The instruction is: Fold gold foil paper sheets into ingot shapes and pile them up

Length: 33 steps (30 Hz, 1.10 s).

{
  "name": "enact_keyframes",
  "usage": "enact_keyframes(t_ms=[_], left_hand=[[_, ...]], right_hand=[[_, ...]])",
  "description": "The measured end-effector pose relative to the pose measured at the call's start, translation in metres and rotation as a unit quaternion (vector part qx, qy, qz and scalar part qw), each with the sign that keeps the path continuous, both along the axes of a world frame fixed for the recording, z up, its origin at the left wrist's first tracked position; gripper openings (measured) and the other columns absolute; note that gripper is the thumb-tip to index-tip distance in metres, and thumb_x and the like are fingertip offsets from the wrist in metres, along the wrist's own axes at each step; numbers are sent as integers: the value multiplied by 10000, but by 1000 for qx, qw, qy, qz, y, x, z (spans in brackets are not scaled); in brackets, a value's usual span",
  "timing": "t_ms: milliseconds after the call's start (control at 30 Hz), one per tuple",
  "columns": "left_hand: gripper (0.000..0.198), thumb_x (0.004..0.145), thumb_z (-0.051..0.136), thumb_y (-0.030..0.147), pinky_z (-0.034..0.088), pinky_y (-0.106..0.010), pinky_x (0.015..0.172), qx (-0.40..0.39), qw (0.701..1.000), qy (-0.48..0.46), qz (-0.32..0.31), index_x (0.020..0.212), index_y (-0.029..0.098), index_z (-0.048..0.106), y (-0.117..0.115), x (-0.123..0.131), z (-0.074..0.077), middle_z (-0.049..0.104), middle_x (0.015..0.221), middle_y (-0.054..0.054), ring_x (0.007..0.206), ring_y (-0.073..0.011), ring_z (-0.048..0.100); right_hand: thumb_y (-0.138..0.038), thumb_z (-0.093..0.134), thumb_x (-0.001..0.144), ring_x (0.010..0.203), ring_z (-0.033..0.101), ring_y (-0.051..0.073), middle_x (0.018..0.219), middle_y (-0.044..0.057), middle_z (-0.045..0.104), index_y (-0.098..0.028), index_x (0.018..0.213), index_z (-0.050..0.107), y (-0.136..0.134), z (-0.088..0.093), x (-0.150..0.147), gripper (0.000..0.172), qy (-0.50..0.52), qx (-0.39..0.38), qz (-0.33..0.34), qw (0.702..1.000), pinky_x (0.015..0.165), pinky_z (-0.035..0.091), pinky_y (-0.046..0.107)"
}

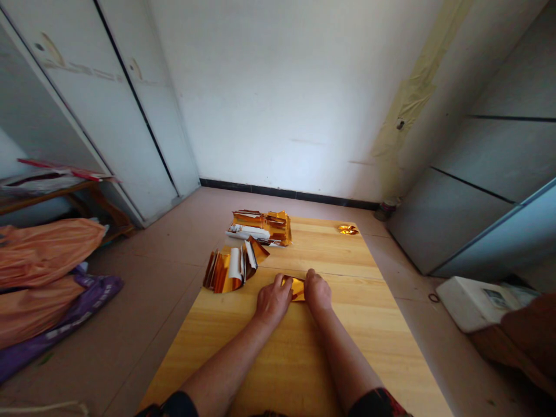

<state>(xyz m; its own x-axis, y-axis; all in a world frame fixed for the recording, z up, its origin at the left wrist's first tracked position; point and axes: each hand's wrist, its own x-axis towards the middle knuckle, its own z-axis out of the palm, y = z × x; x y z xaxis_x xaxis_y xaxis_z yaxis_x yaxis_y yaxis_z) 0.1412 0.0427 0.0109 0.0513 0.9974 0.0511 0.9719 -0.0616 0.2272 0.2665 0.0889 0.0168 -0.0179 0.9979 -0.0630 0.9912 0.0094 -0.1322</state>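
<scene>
A small sheet of shiny gold foil paper [297,289] lies on the wooden table [347,341] between my hands. My left hand [274,299] has its fingers curled on the sheet's left edge. On the right edge my right hand [318,291] is closed, its fingertips bent down against the sheet. Left of my hands sits a loose pile of curled gold sheets [223,271] with white undersides. Behind that pile rests a second stack of gold sheets [280,229]. One folded gold piece [347,229] lies at the table's far right corner.
Pale cabinets [130,104] stand at the left, with orange bags [47,249] and a purple bag [95,292] on the floor. A white box [471,304] is on the right, below a grey cabinet [473,174]. Beyond the table is a white wall [278,104].
</scene>
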Motion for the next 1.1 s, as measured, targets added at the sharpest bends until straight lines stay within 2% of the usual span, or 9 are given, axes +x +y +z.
enact_keyframes(t_ms=[300,600,900,1100], left_hand=[[339,894,422,258,499,-322,689,1,1000,12,-11,1216,225,520,1,1,-1,517,1228,-90,847,-208,634],[333,897,439,281,499,-296,721,-7,1000,28,-8,1220,237,506,1,1,-1,515,1229,-70,861,-181,632],[365,899,440,339,497,-299,664,-19,999,44,-4,1258,276,465,3,0,0,519,1183,-69,825,-193,634],[347,900,427,330,495,-316,655,-18,998,55,-21,1230,241,486,5,-1,1,529,1148,-74,800,-201,638]], right_hand=[[-157,309,947,815,677,180,890,109,672,-154,994,527,2,6,-1,223,5,-27,-4,1000,637,463,229],[-125,336,930,840,675,192,929,113,668,-165,1026,502,3,9,-1,196,-10,-44,8,999,651,477,254],[-114,354,926,813,684,202,893,129,663,-147,1006,517,0,8,-4,184,-28,-16,8,999,631,486,248],[-131,384,921,770,683,193,887,125,656,-146,993,522,0,3,-4,156,-37,2,12,999,588,469,234]])
